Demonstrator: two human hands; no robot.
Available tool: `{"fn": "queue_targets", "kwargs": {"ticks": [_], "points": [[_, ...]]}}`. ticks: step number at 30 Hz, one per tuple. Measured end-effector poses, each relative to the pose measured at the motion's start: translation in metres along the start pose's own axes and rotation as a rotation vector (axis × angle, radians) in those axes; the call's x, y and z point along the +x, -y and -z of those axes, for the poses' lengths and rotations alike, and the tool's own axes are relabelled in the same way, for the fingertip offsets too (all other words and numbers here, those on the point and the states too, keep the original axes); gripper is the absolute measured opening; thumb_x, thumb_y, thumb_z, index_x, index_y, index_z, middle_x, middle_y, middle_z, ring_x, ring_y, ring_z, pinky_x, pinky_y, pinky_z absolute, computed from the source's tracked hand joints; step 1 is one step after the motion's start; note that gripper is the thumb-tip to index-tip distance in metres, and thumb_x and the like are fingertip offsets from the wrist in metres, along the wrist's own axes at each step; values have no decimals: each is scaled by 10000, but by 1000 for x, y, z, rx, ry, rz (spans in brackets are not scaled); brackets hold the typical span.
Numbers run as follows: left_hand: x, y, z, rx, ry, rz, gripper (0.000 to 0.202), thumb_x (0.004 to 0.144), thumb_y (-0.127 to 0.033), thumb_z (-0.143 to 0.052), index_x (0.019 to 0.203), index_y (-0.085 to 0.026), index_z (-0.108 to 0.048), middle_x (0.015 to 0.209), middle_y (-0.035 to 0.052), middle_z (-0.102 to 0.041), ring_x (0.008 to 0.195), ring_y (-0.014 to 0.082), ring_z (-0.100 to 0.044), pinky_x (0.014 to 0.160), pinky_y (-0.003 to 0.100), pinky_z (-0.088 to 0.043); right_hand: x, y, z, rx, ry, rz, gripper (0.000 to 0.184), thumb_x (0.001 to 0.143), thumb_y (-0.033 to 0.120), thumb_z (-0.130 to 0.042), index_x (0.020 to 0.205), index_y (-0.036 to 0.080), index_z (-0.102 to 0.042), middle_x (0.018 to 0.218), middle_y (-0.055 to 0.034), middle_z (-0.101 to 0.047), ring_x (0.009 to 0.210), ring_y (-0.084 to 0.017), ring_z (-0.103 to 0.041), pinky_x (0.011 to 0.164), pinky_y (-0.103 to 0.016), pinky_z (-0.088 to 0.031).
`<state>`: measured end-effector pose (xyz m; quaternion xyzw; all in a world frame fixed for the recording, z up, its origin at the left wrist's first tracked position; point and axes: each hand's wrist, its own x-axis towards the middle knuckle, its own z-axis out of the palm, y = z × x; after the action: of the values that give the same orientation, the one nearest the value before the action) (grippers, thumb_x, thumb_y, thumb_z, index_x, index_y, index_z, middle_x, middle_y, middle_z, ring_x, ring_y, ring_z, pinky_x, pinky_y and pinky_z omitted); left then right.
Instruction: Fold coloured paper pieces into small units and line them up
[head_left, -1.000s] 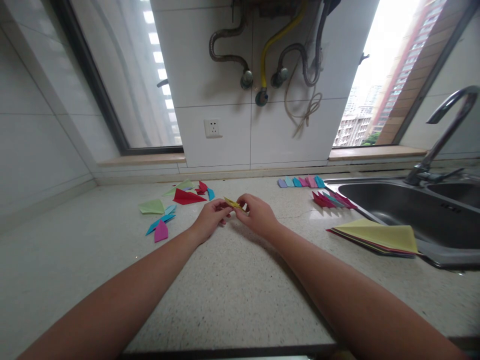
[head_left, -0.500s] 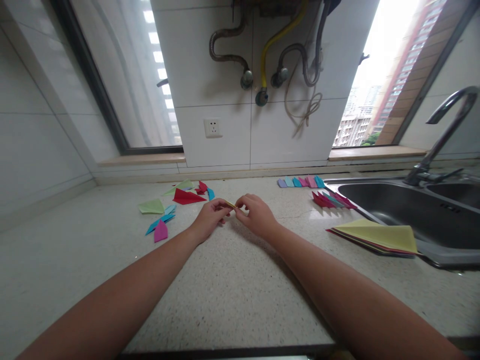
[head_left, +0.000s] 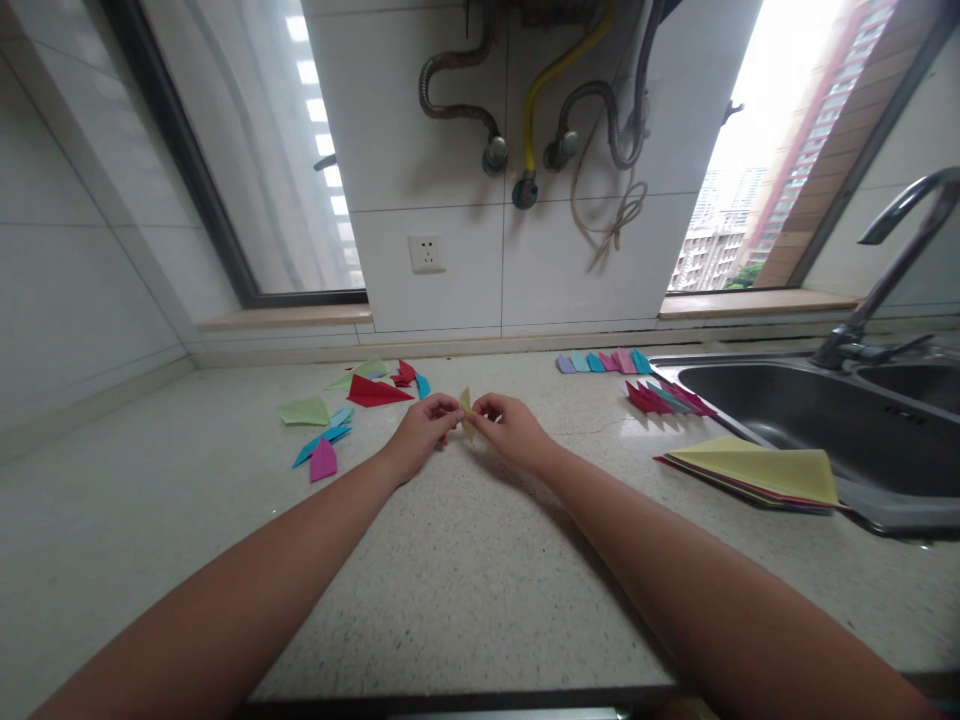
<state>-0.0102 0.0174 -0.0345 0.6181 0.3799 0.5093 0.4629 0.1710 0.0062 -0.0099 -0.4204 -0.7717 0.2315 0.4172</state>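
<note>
A small piece of folded yellow paper [head_left: 466, 402] stands upright between my two hands, just above the countertop. My left hand [head_left: 426, 432] pinches its left side with thumb and fingertips. On the other side, my right hand [head_left: 508, 425] grips it the same way, fingers curled. Part of the paper is covered by the fingertips. Just left of my left hand lies a red folded paper [head_left: 375, 391]. Around it are a light green folded paper [head_left: 305, 411], a blue one [head_left: 321, 446] and a magenta one [head_left: 323, 461].
Along the back right runs a row of small coloured folded papers [head_left: 604, 361]. Pink and teal folded pieces [head_left: 667, 398] lie by the steel sink [head_left: 750, 420]. A stack of larger folded sheets [head_left: 757, 472], yellow on top, rests near the sink's edge. A faucet [head_left: 847, 335] rises behind.
The yellow paper has turned from lying edge-on and slanted to upright between the fingertips, so more of it shows. Both hands stay in nearly the same place.
</note>
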Motion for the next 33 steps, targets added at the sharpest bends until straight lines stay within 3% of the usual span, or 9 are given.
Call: {"fn": "queue_targets", "kwargs": {"ticks": [15,23,33], "points": [[-1,-1,-1,-11,80,18,254,738,-357,-735,868,-164,-634,738,2,-580,571,82,-506,447,178,-377,7,-23,1,316,184,18,208,820,337,-597,837,146,-678,800,-34,-654,760,-153,-544,763,-289,-409],[1,2,-2,12,14,10,309,747,-418,-720,915,-175,-627,706,-7,-560,546,86,-505,417,176,-367,8,-19,-6,194,-20,-133,229,779,373,-615,772,148,-656,735,-31,-635,656,-134,-514,645,-270,-395],[0,-2,-3,28,13,14,327,726,-434,-737,881,-171,-620,716,-10,-578,494,67,-474,401,179,-351,7,-13,-3,226,10,-132,233,821,333,-562,777,136,-677,704,-32,-644,669,-137,-538,668,-274,-405]]}}
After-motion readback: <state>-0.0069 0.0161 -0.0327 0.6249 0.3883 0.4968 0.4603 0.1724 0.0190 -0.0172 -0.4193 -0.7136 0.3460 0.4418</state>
